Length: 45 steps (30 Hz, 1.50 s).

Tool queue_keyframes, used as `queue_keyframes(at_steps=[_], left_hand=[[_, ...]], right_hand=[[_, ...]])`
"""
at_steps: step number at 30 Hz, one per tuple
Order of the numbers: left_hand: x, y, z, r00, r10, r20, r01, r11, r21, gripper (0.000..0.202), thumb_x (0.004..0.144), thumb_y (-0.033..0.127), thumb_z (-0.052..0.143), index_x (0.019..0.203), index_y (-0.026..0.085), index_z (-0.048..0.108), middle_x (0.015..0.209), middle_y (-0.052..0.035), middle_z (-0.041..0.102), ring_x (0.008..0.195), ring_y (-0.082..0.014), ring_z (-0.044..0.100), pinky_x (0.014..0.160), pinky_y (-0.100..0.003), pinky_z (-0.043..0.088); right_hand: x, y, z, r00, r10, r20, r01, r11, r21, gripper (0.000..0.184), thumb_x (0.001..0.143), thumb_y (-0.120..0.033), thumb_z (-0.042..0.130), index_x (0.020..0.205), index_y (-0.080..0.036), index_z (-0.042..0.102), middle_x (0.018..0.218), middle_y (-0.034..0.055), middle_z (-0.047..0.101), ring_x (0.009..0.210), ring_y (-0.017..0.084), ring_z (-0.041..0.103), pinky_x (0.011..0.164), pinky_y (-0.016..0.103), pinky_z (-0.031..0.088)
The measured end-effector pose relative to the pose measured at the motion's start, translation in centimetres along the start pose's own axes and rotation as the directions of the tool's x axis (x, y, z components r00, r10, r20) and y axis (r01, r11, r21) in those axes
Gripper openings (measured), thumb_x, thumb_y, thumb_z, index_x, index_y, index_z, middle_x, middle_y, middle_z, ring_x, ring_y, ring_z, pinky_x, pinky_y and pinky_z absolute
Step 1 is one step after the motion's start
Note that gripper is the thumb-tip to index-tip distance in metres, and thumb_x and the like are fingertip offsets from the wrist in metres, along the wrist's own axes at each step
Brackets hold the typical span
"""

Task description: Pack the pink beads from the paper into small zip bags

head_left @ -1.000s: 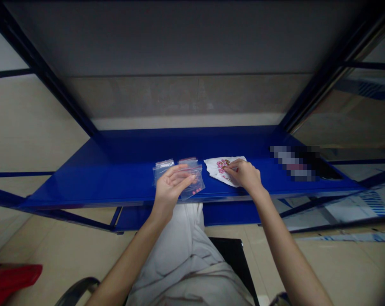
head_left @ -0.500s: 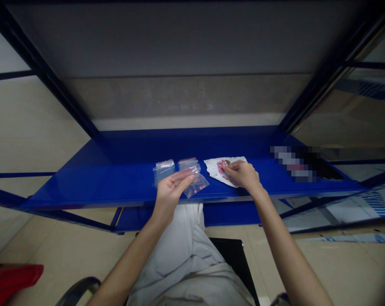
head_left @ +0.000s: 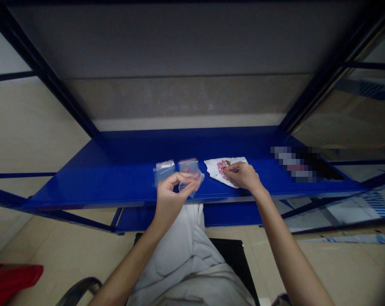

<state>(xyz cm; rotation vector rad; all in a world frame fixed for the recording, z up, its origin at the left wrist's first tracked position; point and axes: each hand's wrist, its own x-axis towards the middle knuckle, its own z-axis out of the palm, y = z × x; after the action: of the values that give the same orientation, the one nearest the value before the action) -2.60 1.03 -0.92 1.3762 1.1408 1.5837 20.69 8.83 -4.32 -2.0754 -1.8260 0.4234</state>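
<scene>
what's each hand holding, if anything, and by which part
The left hand holds a clear plastic bag between thumb and fingers, apparently near its mouth. The right hand is at the pink pieces on the white sheet; whether it grips one cannot be told.

No legible words, numbers or signs, pixelated block [head_left: 294, 165] masking any print on the dark flat object [head_left: 329, 171] at the blue shelf's [head_left: 116, 182] right, blue striped marks on white-and-blue sheeting [head_left: 354, 210] beyond, too blurred to read

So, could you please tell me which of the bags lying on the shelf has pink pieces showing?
The right bag, beyond the left hand: pink pieces show through it, but none in the bag to its left.
</scene>
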Motion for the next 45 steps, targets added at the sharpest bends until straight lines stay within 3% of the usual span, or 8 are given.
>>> queue_keyframes(at_steps=[10,13,16,21,31,36,40,45], left_hand=[[-0.4,0.2,-0.1,0.965,0.259,0.023,-0.252,0.91,0.329,0.016,0.071,0.022,0.072,0.064,0.018,0.059,0.077,-0.0032,0.073,0.079,-0.0182,0.068,0.078,-0.032,0.05],[-0.4,-0.3,-0.2,0.935,0.352,0.041,-0.33,0.822,0.465,0.011,0.071,0.021,0.072,0.067,0.019,0.063,0.074,-0.0018,0.073,0.077,-0.0177,0.067,0.076,-0.031,0.049],[-0.3,-0.7,-0.1,0.902,0.423,0.087,-0.395,0.727,0.561,0.008,0.071,0.02,0.072,0.069,0.02,0.065,0.072,0.0,0.074,0.073,-0.0166,0.066,0.077,-0.03,0.049],[-0.4,-0.8,0.4,0.837,0.526,0.148,-0.489,0.601,0.632,0.004,0.077,0.02,0.067,0.073,0.02,0.066,0.069,0.0012,0.073,0.065,-0.0155,0.066,0.076,-0.03,0.049],[-0.6,-1.4,0.1,0.76,0.575,0.302,-0.607,0.463,0.646,0.013,0.085,0.019,0.058,0.091,0.02,0.068,0.083,-0.0014,0.076,0.076,-0.0168,0.069,0.09,-0.034,0.047],[-0.6,-1.7,0.2,0.783,0.538,0.314,-0.608,0.552,0.571,0.025,0.083,0.014,0.058,0.104,0.023,0.068,0.094,-0.0019,0.075,0.085,-0.0185,0.069,0.093,-0.036,0.047],[-0.3,-1.3,0.5,0.838,0.48,0.258,-0.541,0.677,0.499,0.028,0.08,0.015,0.062,0.103,0.028,0.069,0.101,-0.001,0.073,0.092,-0.0201,0.068,0.095,-0.038,0.047],[0.6,-0.1,0.3,0.98,0.184,0.069,-0.197,0.935,0.295,0.014,0.076,0.025,0.068,0.088,0.023,0.074,0.091,-0.0026,0.075,0.087,-0.0229,0.069,0.084,-0.036,0.053]], right_hand=[[-0.6,-0.8,-1.2,0.996,-0.017,-0.093,0.013,0.999,-0.045,0.024,0.069,-0.043,0.065,0.079,-0.024,0.075,0.092,0.0076,0.071,0.081,0.026,0.065,0.058,0.029,0.043],[-2.0,-2.4,-3.0,0.962,-0.179,-0.208,0.197,0.978,0.072,0.021,0.071,-0.04,0.065,0.076,-0.022,0.074,0.09,0.0064,0.07,0.069,0.018,0.062,0.056,0.027,0.043],[-4.3,-4.9,-4.7,0.887,-0.377,-0.267,0.448,0.843,0.297,0.017,0.073,-0.035,0.066,0.077,-0.021,0.074,0.088,0.0054,0.067,0.062,0.012,0.057,0.055,0.025,0.044],[-7.5,-8.2,-5.2,0.81,-0.565,-0.159,0.571,0.696,0.435,0.008,0.073,-0.027,0.068,0.079,-0.024,0.074,0.093,0.0031,0.063,0.066,0.011,0.055,0.056,0.024,0.044],[-7.9,-8.6,-4.1,0.88,-0.461,-0.119,0.476,0.841,0.256,0.008,0.075,-0.026,0.068,0.079,-0.026,0.075,0.102,0.003,0.062,0.069,0.013,0.058,0.062,0.028,0.046],[-7.7,-8.8,-3.3,0.879,-0.453,-0.148,0.477,0.84,0.259,0.01,0.077,-0.027,0.066,0.08,-0.024,0.075,0.104,0.0047,0.063,0.069,0.014,0.059,0.062,0.028,0.047],[-7.7,-8.9,-3.3,0.839,-0.53,-0.122,0.542,0.799,0.261,0.018,0.085,-0.025,0.056,0.087,-0.025,0.074,0.107,0.0051,0.063,0.085,0.018,0.062,0.073,0.03,0.048],[-7.8,-8.6,-4.5,0.808,-0.582,-0.092,0.582,0.764,0.28,0.028,0.092,-0.03,0.043,0.102,-0.027,0.069,0.114,0.0055,0.06,0.095,0.019,0.06,0.074,0.029,0.048]])
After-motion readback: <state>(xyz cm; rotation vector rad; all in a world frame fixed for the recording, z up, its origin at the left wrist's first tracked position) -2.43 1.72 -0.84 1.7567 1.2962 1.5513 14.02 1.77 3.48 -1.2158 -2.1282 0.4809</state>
